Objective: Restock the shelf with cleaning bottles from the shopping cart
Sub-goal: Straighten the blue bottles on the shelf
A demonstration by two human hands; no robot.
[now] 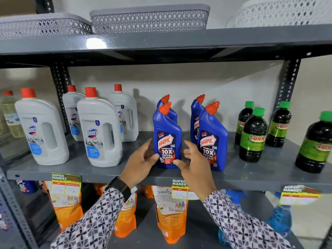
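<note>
A blue Harpic bottle with a red cap stands upright at the front of the grey middle shelf. My left hand touches its lower left side and my right hand its lower right side, thumbs on the label. A second Harpic bottle stands just to the right, with two more behind. White Domex bottles line the left part of the shelf. Dark bottles with green caps stand on the right. The shopping cart is out of view.
Grey and white baskets sit on the top shelf. Below are orange refill pouches and a blue spray bottle. Price tags hang from the shelf edge. Upright posts divide the bays.
</note>
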